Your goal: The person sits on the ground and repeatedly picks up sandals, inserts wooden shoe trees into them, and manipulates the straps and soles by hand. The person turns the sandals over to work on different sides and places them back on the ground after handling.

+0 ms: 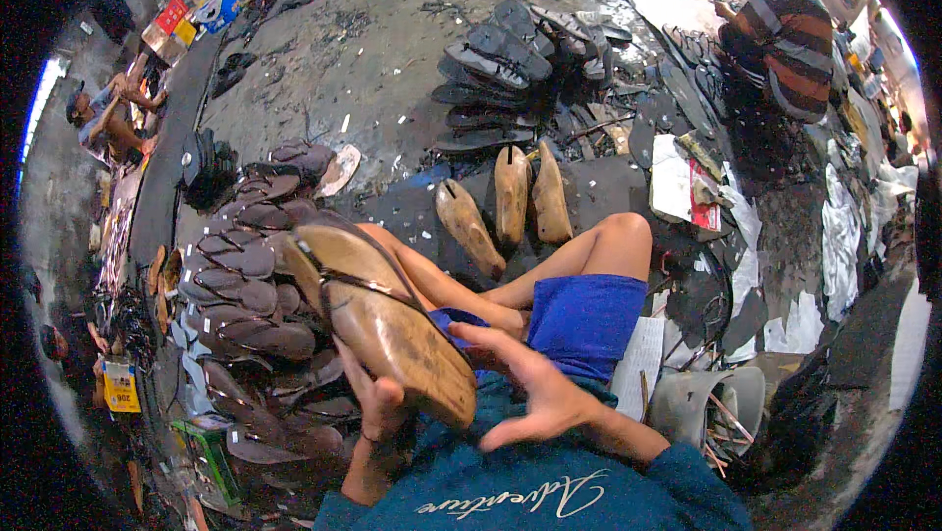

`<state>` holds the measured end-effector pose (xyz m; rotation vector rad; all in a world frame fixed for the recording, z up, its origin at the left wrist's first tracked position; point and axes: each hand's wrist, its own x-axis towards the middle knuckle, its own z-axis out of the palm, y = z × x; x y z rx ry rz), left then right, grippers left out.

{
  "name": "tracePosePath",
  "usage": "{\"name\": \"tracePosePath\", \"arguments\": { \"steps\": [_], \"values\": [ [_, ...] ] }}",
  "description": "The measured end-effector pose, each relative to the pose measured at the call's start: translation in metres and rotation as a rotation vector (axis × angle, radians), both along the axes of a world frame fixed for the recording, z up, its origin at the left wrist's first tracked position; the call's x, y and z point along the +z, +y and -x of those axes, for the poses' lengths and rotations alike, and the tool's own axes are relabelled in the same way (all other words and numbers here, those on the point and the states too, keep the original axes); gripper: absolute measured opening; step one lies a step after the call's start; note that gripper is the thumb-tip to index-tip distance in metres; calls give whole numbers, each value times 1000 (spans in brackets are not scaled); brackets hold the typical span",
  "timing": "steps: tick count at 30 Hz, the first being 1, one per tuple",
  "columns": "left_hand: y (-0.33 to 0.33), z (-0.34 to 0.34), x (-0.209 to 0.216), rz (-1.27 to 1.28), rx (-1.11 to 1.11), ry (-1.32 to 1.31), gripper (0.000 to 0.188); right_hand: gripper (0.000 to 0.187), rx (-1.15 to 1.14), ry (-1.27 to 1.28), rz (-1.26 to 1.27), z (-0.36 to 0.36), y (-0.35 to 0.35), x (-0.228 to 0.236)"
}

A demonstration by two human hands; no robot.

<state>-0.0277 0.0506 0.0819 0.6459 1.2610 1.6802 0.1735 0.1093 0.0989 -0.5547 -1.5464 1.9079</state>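
Observation:
A worn wooden shoe last (pixel 402 340) is tilted in front of my lap, with dark sandal straps (pixel 365 285) stretched across it. My left hand (pixel 377 405) holds the last from its left side near the lower end; its fingers are partly hidden behind the wood. Just right of the last is my right hand (pixel 538 389), open with thumb and fingers spread; it appears apart from the wood. Beyond my crossed legs stand three more lasts, a left one (pixel 465 227), a middle one (pixel 511 199) and a right one (pixel 550 199).
Brown thong sandals (pixel 231 276) are heaped along my left. Dark footwear pieces (pixel 496 60) lie stacked ahead. A pale container (pixel 677 403) holding thin sticks stands at my right. A person in a striped top (pixel 790 35) sits far right; another person (pixel 118 119) is far left.

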Motion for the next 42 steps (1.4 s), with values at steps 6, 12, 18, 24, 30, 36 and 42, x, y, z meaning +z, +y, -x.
{"name": "tracePosePath", "arguments": {
  "steps": [6,12,18,24,30,36,42],
  "values": [
    [8,-15,20,52,-43,226,145,105,46,-242,-452,-2,6,-11],
    [17,-8,33,102,-281,1253,50,94,-144,168,735,-16,-14,-44],
    [8,-30,27,372,-682,548,33,47,-387,359,1179,-31,-32,25],
    [-29,-42,20,265,-853,213,33,53,-51,551,974,-110,-123,-95],
    [-37,-39,27,287,-844,66,32,91,-248,779,1164,-77,-83,-39],
    [-60,-36,9,171,-756,44,35,95,-170,738,1087,-70,-81,-34],
    [-26,-42,-17,220,-664,-356,57,102,-123,329,652,-59,-42,-22]
  ]
}}
